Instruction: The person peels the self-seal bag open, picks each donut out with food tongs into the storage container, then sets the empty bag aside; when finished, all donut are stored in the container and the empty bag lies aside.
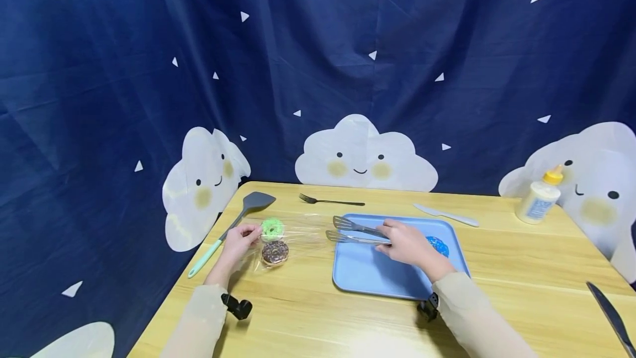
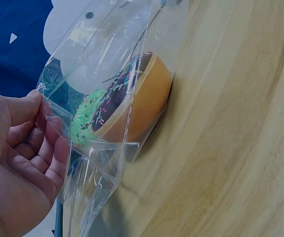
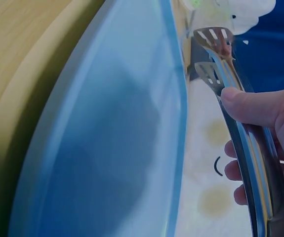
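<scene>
My left hand [image 1: 240, 243] pinches the edge of a clear plastic bag [image 2: 102, 173] between thumb and fingers. Inside the bag lie a green-frosted donut [image 1: 272, 228] and a chocolate donut with sprinkles [image 1: 275, 253]. My right hand [image 1: 406, 243] grips metal serving tongs [image 3: 253, 148] with slotted ends, which point left toward the bag over a light blue tray [image 1: 367, 275]. A blue-frosted donut [image 1: 438, 246] sits on the tray's right side, partly hidden by my right hand and forearm.
A grey spatula [image 1: 257, 200] with a mint handle lies left of the bag. Toward the back are a black fork [image 1: 332, 201] and a white knife [image 1: 445, 215]. A white bottle with a yellow cap [image 1: 539, 201] stands at the right; a black knife [image 1: 612, 314] lies at the right edge.
</scene>
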### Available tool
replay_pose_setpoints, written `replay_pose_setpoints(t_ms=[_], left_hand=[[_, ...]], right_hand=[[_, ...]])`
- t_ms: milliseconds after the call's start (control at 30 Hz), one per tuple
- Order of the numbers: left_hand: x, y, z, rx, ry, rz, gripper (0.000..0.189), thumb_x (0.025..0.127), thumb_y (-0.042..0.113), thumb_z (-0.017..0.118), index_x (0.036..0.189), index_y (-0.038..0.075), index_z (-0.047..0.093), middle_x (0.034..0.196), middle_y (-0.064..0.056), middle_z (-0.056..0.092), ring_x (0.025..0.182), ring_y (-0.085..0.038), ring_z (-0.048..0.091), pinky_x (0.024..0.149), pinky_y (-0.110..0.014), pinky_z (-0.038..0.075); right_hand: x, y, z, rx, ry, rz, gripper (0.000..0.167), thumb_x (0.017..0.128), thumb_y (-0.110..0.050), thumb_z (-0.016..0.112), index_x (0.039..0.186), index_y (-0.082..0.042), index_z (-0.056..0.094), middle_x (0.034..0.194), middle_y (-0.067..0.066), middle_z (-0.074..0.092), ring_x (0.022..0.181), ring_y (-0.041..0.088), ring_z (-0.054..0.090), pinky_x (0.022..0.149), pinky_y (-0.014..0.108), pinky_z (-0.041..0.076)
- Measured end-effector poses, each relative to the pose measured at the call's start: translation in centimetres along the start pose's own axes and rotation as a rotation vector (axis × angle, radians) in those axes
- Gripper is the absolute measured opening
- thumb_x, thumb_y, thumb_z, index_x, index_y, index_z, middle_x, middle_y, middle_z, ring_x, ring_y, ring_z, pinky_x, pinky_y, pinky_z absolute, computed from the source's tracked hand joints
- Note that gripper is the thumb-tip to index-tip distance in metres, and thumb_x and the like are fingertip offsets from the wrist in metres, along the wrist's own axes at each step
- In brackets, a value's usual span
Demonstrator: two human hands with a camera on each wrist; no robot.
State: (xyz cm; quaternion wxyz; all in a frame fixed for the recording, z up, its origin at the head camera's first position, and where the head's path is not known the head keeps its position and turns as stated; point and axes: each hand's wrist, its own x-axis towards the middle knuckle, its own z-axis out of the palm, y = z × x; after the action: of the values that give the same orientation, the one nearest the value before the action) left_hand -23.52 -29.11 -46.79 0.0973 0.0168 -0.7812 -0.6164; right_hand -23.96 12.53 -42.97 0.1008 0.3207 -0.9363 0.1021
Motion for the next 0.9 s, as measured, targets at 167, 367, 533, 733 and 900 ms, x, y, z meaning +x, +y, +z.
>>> replay_pose_setpoints(t_ms=[167, 367, 533, 733, 900], left_hand=[[0.3, 0.1, 0.1, 0.06, 0.017, -0.098, 0.025, 0.091, 0.012, 0.061, 0.101, -0.011, 0.061, 0.082, -0.011, 0.06, 0.074, -0.017, 0.056, 0.065, -0.026, 0.051], [0.4, 0.2, 0.0, 0.038, 0.033, -0.12, 0.026, 0.09, 0.012, 0.062, 0.101, -0.011, 0.061, 0.085, -0.017, 0.061, 0.075, -0.018, 0.056, 0.065, -0.027, 0.051], [0.3, 0.1, -0.1, 0.039, 0.04, -0.106, 0.025, 0.09, 0.011, 0.061, 0.101, -0.012, 0.061, 0.089, -0.021, 0.06, 0.075, -0.021, 0.058, 0.066, -0.028, 0.052], [0.4, -0.3, 0.0, 0.025, 0.035, -0.088, 0.024, 0.089, 0.01, 0.062, 0.098, -0.012, 0.061, 0.084, -0.018, 0.06, 0.071, -0.017, 0.055, 0.065, -0.026, 0.051], [0.6, -0.3, 0.1, 0.012, 0.029, -0.079, 0.023, 0.089, 0.009, 0.062, 0.098, -0.013, 0.061, 0.083, -0.017, 0.06, 0.07, -0.015, 0.055, 0.064, -0.025, 0.051]], right_hand=[[0.8, -0.6, 0.3, -0.001, -0.025, -0.028, 0.04, 0.079, -0.029, 0.074, 0.111, -0.005, 0.066, 0.102, 0.008, 0.061, 0.088, 0.024, 0.06, 0.072, 0.041, 0.051], [1.4, -1.2, 0.5, -0.005, -0.053, -0.016, 0.039, 0.08, -0.028, 0.074, 0.11, -0.005, 0.066, 0.105, 0.009, 0.06, 0.089, 0.025, 0.06, 0.073, 0.042, 0.051], [1.9, -1.5, 0.8, -0.013, -0.055, -0.014, 0.039, 0.081, -0.027, 0.072, 0.111, -0.004, 0.065, 0.106, 0.011, 0.06, 0.09, 0.026, 0.061, 0.073, 0.042, 0.051], [1.9, -1.3, 0.7, -0.019, -0.023, -0.031, 0.033, 0.083, -0.026, 0.07, 0.108, -0.004, 0.065, 0.1, 0.009, 0.061, 0.082, 0.024, 0.061, 0.065, 0.039, 0.051], [1.7, -1.0, 0.4, -0.022, -0.001, -0.015, 0.026, 0.081, -0.023, 0.072, 0.101, -0.006, 0.067, 0.091, 0.003, 0.06, 0.069, 0.018, 0.058, 0.052, 0.03, 0.044]])
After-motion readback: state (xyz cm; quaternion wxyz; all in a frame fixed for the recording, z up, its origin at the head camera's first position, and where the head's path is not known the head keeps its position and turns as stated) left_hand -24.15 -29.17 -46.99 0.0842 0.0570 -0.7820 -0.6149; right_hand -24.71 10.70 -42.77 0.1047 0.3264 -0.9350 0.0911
